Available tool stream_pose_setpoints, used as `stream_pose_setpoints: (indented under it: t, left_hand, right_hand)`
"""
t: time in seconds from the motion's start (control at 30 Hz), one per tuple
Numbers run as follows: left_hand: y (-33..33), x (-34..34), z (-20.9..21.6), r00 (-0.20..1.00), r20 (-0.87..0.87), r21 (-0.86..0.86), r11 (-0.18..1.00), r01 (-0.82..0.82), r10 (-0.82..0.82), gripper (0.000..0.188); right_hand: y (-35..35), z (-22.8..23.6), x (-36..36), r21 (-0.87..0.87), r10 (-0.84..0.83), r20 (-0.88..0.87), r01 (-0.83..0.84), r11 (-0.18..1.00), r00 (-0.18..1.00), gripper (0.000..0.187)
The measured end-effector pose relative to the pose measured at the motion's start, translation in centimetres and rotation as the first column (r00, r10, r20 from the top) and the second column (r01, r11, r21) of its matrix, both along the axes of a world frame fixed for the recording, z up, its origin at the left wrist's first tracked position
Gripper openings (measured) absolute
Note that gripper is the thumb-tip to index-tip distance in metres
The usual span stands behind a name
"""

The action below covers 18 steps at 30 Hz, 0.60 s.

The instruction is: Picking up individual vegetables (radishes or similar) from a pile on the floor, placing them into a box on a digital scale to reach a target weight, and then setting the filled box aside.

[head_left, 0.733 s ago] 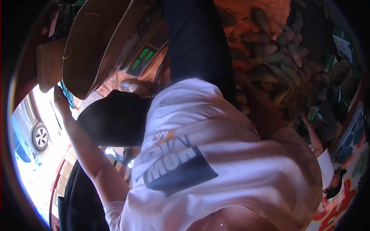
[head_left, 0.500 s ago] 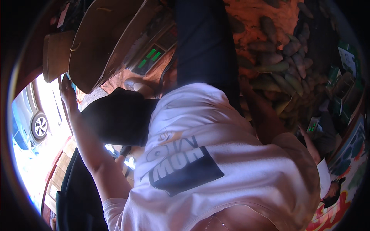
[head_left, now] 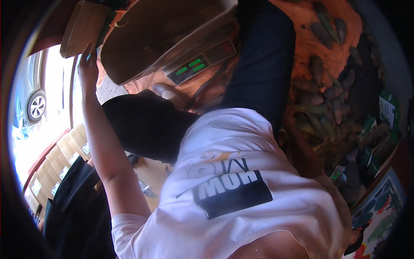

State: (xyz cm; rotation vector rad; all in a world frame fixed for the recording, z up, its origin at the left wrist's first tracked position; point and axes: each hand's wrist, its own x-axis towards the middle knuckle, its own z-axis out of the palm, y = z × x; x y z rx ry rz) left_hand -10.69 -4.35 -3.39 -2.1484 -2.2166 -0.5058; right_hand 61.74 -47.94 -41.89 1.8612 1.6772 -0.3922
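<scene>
Cardboard box [head_left: 83, 29] sits at ten o'clock in our view; tubers [head_left: 321, 110] lie around two to three, beside an orange sheet [head_left: 302, 60], and a car [head_left: 38, 106] shows at nine. The box's long axis slants from one toward seven. Our left hand [head_left: 89, 67] is at its lower end; we cannot tell how far the fingers close or whether they grip it. Shadow hides our right hand's [head_left: 283, 138] hold. At eleven, beside a scale [head_left: 189, 71], a brown container [head_left: 146, 39] has contents we cannot make out.

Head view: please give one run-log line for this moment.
left hand: by brown box, contact unclear; right forearm: in shadow; digital scale: display lit green; oblong produce: some on orange sheet
</scene>
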Motion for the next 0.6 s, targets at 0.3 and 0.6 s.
stream_pose_setpoints:
  t: [0.3,0.6]
  left_hand:
    - [4.9,3.8,1.7,0.929,0.319,0.104,0.981,0.161,-0.187,0.033]
    - [4.2,6.9,0.1,0.940,0.265,-0.045,0.971,0.234,-0.214,0.036]
  right_hand:
    - [19.8,23.4,6.1,0.289,-0.344,-0.398,0.472,0.833,0.851,0.089]
    - [39.4,52.3,-9.1,0.835,0.253,-0.336,0.163,0.525,0.907,0.070]
